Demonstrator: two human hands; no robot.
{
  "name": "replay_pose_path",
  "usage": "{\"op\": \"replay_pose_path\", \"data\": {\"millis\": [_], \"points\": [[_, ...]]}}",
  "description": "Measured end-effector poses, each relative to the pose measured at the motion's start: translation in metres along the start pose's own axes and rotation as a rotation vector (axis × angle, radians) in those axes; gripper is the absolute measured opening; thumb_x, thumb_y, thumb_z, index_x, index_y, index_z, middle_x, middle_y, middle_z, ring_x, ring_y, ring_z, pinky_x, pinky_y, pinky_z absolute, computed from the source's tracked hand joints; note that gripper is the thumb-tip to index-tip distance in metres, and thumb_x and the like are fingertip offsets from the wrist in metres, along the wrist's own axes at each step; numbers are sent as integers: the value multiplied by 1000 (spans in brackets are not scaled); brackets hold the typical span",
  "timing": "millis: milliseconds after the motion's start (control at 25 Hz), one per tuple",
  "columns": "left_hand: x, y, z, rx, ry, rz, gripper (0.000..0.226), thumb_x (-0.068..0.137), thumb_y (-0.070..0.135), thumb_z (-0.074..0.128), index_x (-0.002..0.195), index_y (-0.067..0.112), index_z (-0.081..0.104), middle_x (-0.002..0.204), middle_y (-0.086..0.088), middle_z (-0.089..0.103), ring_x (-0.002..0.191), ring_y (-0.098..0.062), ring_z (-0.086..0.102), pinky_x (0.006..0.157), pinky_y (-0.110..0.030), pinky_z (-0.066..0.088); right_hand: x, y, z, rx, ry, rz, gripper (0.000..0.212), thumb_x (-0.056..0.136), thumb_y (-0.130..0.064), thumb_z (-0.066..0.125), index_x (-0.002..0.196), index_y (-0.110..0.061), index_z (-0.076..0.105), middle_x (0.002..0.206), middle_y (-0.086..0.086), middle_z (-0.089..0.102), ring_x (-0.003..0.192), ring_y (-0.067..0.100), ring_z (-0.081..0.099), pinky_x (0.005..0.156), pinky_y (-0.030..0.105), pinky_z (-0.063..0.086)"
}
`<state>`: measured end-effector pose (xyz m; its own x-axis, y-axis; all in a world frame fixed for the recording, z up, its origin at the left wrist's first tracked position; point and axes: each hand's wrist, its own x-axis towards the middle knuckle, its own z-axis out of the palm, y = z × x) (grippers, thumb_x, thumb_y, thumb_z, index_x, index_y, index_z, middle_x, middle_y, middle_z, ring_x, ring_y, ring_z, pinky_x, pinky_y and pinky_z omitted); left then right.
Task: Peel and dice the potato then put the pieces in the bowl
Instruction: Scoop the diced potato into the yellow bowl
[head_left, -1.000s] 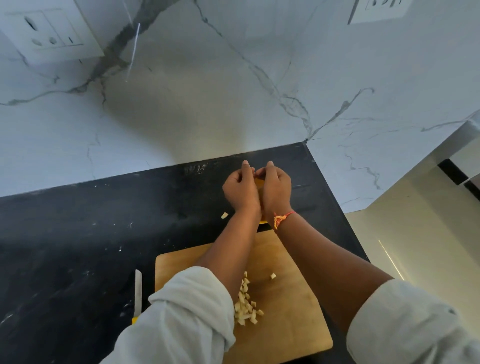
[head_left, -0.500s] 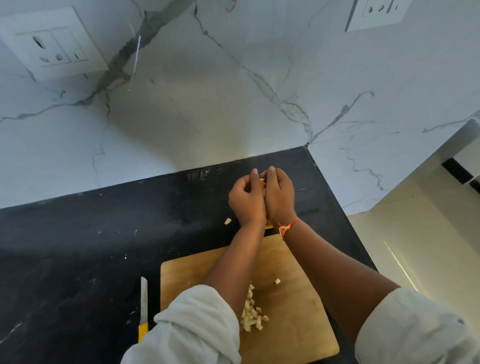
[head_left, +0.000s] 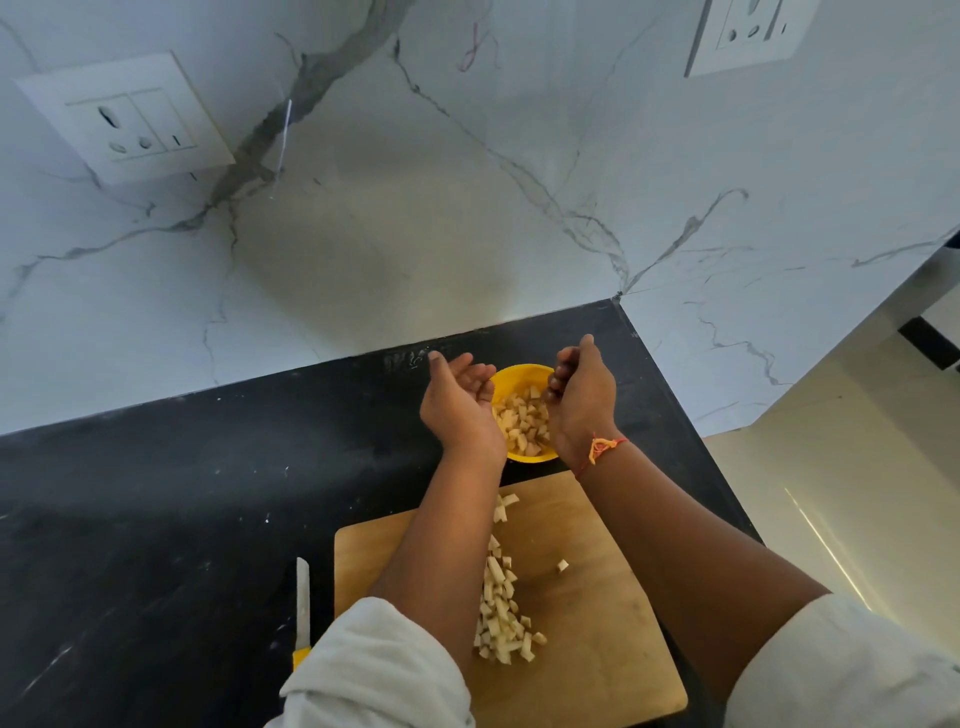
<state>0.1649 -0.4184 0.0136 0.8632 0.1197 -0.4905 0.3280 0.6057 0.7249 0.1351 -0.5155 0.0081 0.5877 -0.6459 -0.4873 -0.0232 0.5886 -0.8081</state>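
- The yellow bowl (head_left: 521, 372) stood on the black countertop (head_left: 156, 519), just past the 12 o'clock edge of the wooden cutting board (head_left: 597, 649).
- Diced potato pieces (head_left: 522, 423) lay inside the bowl and covered its floor.
- The left hand (head_left: 460, 410) hung at the bowl's 9 o'clock side with its palm turned up and inward. Its fingers were loosely cupped and nothing showed in them.
- The right hand (head_left: 582, 402) hung at the bowl's 3 o'clock side with its thumb raised. Its fingers were curled over the rim with nothing seen between them.
- An orange thread bracelet (head_left: 600, 448) circled the right wrist, and pale rolled sleeves (head_left: 379, 670) covered both upper forearms.
- A pile of diced potato (head_left: 501, 608) remained on the board, running toward 6 o'clock beside the left forearm.
- A few more pieces (head_left: 506, 506) lay near the board's 12 o'clock edge, and a single cube (head_left: 562, 565) sat at the pile's 3 o'clock.
- A knife (head_left: 302, 597) lay on the countertop at the board's 9 o'clock, with its pale blade pointing to 12 o'clock and its yellow handle partly under the sleeve.
- Behind the countertop rose a white marble wall (head_left: 415, 234) with a socket plate (head_left: 127, 117) at 10 o'clock and another socket (head_left: 750, 31) at 1 o'clock.
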Motion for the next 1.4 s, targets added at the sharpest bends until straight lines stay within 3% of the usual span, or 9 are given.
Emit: {"op": "replay_pose_path", "data": {"millis": [120,320,440,680,840,1000,1120,1240,1400], "points": [[-1,4,-8,-86,7,-79,36,99,41,58,102,8,71,79,-6,71,77,-18,71,72,-30,55,0,-1,-1,98,-12,7,52,102,-51,40,72,-15,63,59,-2,53,57,11,48,61,30,41],[-25,-20,-19,698,-278,234,16,92,39,68,93,24,74,86,8,74,83,-7,70,73,-26,59,-1,5,5,-48,11,-127,64,103,-55,28,75,-10,64,61,-1,54,64,14,53,70,31,47],[-37,-30,-27,856,-420,287,16,94,37,65,97,24,75,86,12,73,85,-6,69,78,-29,60,2,-1,8,7,52,-117,63,103,-55,30,77,-10,65,61,-1,54,63,13,53,67,31,48],[-33,-33,-36,1152,-433,457,35,98,50,54,111,24,73,94,12,73,86,-10,67,76,-30,59,0,-18,4,64,44,-84,57,103,-55,33,75,-16,64,63,-2,55,61,13,53,60,28,43],[-49,-13,-49,1041,-495,573,30,102,43,51,93,22,71,76,11,67,69,-3,62,58,-18,47,-26,-21,-14,-210,-36,-282,54,106,-44,33,81,-8,65,72,6,61,70,14,58,68,30,48],[-65,-1,-113,1042,-499,774,33,104,36,46,101,16,71,94,8,70,93,-6,65,80,-27,55,-79,19,-82,-573,-240,-558,42,107,-37,37,87,-13,65,78,2,63,77,14,61,69,30,50],[-66,-8,-174,1267,-372,762,41,103,43,40,122,19,67,120,9,67,120,-3,56,102,-35,48,-100,61,-127,-1010,-294,-604,34,105,-42,36,108,-25,65,106,-10,63,100,7,59,84,29,50],[-64,-17,-207,1471,-265,687,55,103,52,31,140,20,55,143,4,55,137,-8,43,114,-40,38,-103,90,-132,-1312,-328,-658,55,104,-51,29,142,-17,49,145,-2,48,132,12,44,110,32,39],[-62,-24,-198,1529,-370,642,51,107,43,31,149,17,43,153,2,44,144,-8,33,119,-33,30,-101,104,-106,-1394,-521,-714,56,107,-43,28,154,-14,33,159,3,31,147,13,24,122,29,15]]}}
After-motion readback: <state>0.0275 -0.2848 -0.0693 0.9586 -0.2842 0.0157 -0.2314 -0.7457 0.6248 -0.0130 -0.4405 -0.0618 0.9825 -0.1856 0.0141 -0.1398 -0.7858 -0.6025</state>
